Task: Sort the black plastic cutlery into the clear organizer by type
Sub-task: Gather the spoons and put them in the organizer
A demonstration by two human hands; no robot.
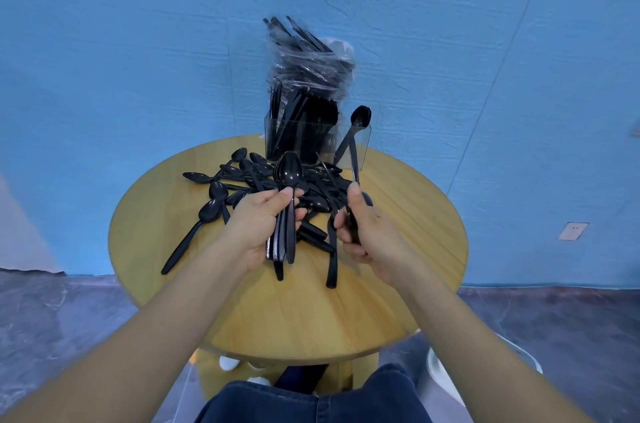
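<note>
Head view: a round wooden bench [398,284] fills the middle, with a blue wall behind it. At the bench's 12 o'clock edge stands the clear organizer [363,142]. Its left and middle compartments are packed with upright black cutlery, and a plastic-wrapped bundle [308,66] sticks out of the top. Its right compartment holds a few spoons [360,118], bowls up and leaning.

A loose pile of black spoons [242,173] spreads from the bench's centre toward 10 o'clock. One long spoon [194,232] lies apart toward 8 o'clock, its handle pointing at the near-left edge.

The left hand [256,225] is over the bench's centre, fingers curled and thumb pressed around a gathered stack of spoons [289,180] held upright, bowls pointing to 12 o'clock. The right hand [367,232] is just beside it toward 3 o'clock, fingers curled and pinching a single black piece [353,225], its type unclear. The two hands are near each other but not touching.
</note>
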